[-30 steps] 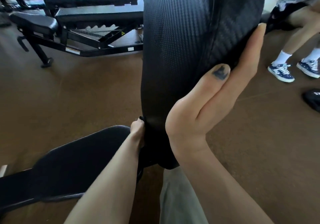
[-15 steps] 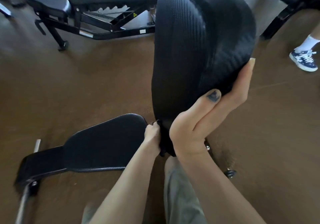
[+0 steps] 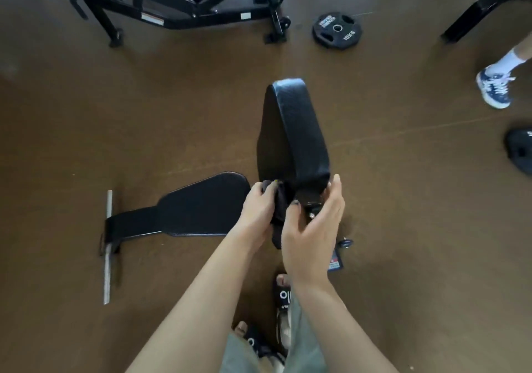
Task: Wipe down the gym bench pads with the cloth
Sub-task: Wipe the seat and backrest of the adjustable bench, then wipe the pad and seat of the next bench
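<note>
The raised black back pad (image 3: 290, 130) of the bench stands upright in the middle of the view, seen from above. Its flat seat pad (image 3: 201, 208) stretches out to the left, just above the floor. My left hand (image 3: 257, 210) grips a dark cloth (image 3: 280, 205) bunched against the base of the back pad, and a tail of the cloth hangs down between my hands. My right hand (image 3: 312, 225) is at the right side of the pad's lower end, fingers extended along it and thumb near the hinge hardware.
Brown floor all around. Another black bench frame (image 3: 184, 1) stands at the top left. A 10 kg weight plate (image 3: 335, 28) lies on the floor beyond the pad. A person's sneaker (image 3: 493, 89) and a dark plate (image 3: 521, 149) are at the right edge. My sandalled feet (image 3: 283, 296) are below.
The view has pulled back and up, so the whole bench now shows. My right hand slid down from the pad's upper side to its lower end. The left hand stays at the base with the cloth.
</note>
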The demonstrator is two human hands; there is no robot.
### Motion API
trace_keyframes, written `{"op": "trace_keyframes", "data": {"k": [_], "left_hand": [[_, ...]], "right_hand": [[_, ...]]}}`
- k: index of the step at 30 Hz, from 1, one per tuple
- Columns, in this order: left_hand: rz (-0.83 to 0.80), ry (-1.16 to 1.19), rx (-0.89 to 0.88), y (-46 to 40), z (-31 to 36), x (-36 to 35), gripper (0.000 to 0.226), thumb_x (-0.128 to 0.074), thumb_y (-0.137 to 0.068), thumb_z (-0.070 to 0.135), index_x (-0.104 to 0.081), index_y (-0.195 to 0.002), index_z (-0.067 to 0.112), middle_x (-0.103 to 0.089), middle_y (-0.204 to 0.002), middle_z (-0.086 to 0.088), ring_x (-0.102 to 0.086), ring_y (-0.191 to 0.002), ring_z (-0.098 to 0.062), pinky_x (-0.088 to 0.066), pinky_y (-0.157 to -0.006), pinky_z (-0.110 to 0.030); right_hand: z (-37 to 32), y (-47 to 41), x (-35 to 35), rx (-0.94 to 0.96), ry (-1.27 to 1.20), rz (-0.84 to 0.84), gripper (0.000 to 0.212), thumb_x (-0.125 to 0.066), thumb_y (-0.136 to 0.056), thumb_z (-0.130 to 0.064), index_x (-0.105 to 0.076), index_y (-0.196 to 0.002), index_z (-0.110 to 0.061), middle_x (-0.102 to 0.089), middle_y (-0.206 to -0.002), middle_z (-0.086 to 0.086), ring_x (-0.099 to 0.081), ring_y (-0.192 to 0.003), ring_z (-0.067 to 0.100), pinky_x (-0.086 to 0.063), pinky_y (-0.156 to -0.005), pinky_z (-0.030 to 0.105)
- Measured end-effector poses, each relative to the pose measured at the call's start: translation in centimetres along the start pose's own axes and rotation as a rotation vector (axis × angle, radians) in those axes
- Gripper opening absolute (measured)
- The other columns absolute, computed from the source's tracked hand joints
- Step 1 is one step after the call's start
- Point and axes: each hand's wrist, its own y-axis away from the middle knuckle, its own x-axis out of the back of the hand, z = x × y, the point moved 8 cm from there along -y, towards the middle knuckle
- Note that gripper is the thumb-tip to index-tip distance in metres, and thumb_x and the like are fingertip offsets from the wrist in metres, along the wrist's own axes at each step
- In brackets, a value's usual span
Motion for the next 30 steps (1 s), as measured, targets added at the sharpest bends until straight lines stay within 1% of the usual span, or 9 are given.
{"op": "trace_keyframes", "data": {"k": [2,5,8,11,17,20,24,27,30], "left_hand": [[-0.016,-0.07,-0.072,4.3,2.8,0.3,0.018,-0.052,-0.107,0.034,-0.063,-0.11,0.021,-0.071,-0.11,-0.006,-0.07,-0.103,-0.022,-0.059,-0.093,-0.044],[-0.084,-0.111,-0.138,10.1,6.8,0.3,0.019,-0.051,-0.108,0.035,-0.063,-0.112,0.021,-0.072,-0.106,-0.002,-0.07,-0.101,-0.016,-0.059,-0.08,-0.034],[-0.089,-0.137,-0.197,14.6,10.9,0.3,0.02,-0.053,-0.106,0.036,-0.062,-0.106,0.018,-0.072,-0.098,-0.001,-0.071,-0.093,-0.015,-0.055,-0.072,-0.031],[-0.076,-0.248,-0.276,17.8,14.2,-0.2,0.022,-0.056,-0.105,0.037,-0.058,-0.11,0.016,-0.069,-0.105,-0.004,-0.068,-0.096,-0.017,-0.055,-0.07,-0.028],[-0.133,-0.385,-0.287,20.9,16.8,-2.9,0.043,-0.074,-0.091,0.046,-0.049,-0.117,0.025,-0.065,-0.114,0.0,-0.068,-0.104,-0.017,-0.061,-0.091,-0.043],[-0.214,-0.502,-0.314,21.5,18.3,-5.6,0.049,-0.08,-0.085,0.038,-0.052,-0.124,0.031,-0.066,-0.113,0.003,-0.068,-0.104,-0.016,-0.06,-0.09,-0.038],[-0.294,-0.713,-0.383,22.0,21.2,-11.7,0.018,-0.078,-0.088,0.029,-0.066,-0.101,0.024,-0.072,-0.095,0.003,-0.069,-0.09,-0.013,-0.055,-0.079,-0.029],[-0.289,-0.79,-0.403,21.2,23.3,-17.2,0.018,-0.075,-0.091,0.032,-0.068,-0.101,0.019,-0.074,-0.098,-0.003,-0.069,-0.092,-0.017,-0.056,-0.083,-0.035],[-0.296,-0.759,-0.377,20.2,24.8,-23.2,0.013,-0.072,-0.094,0.031,-0.069,-0.102,0.021,-0.074,-0.097,0.0,-0.068,-0.09,-0.013,-0.053,-0.075,-0.026]], "right_hand": [[-4.2,0.0,2.5,0.045,0.032,-0.008,0.069,-0.062,-0.095,-0.027,-0.029,-0.156,-0.024,-0.045,-0.149,-0.002,-0.045,-0.138,0.01,-0.047,-0.11,0.028],[-8.5,-1.1,4.1,-0.135,-0.075,-0.253,0.057,-0.066,-0.097,-0.025,-0.042,-0.149,-0.029,-0.056,-0.133,-0.013,-0.053,-0.124,0.0,-0.044,-0.094,0.005],[-10.8,-1.7,5.1,-0.356,-0.208,-0.525,0.035,-0.066,-0.098,-0.021,-0.062,-0.132,-0.026,-0.068,-0.119,-0.007,-0.064,-0.113,0.007,-0.056,-0.085,0.016],[-12.2,-2.8,7.8,-0.405,-0.233,-0.543,0.014,-0.065,-0.097,-0.01,-0.073,-0.107,-0.016,-0.075,-0.103,0.009,-0.072,-0.103,0.025,-0.062,-0.089,0.042],[-13.2,-5.3,12.6,-0.425,-0.224,-0.574,0.012,-0.061,-0.098,-0.007,-0.07,-0.097,-0.015,-0.074,-0.095,0.008,-0.072,-0.096,0.026,-0.062,-0.082,0.04],[-12.9,-8.4,15.5,-0.412,-0.168,-0.569,0.012,-0.06,-0.095,-0.008,-0.07,-0.095,-0.016,-0.073,-0.101,0.018,-0.071,-0.097,0.033,-0.06,-0.088,0.054],[-12.0,-14.3,19.7,-0.342,-0.114,-0.628,0.012,-0.059,-0.098,-0.008,-0.068,-0.099,-0.015,-0.074,-0.101,0.016,-0.068,-0.086,0.022,-0.059,-0.078,0.042],[-10.4,-19.5,22.7,-0.323,-0.119,-0.675,0.012,-0.058,-0.099,-0.009,-0.068,-0.101,-0.015,-0.073,-0.095,0.008,-0.068,-0.085,0.019,-0.057,-0.075,0.035],[-9.3,-25.4,25.6,-0.28,-0.105,-0.707,0.012,-0.057,-0.1,-0.009,-0.067,-0.103,-0.015,-0.071,-0.093,0.005,-0.065,-0.081,0.014,-0.052,-0.066,0.023]]}}
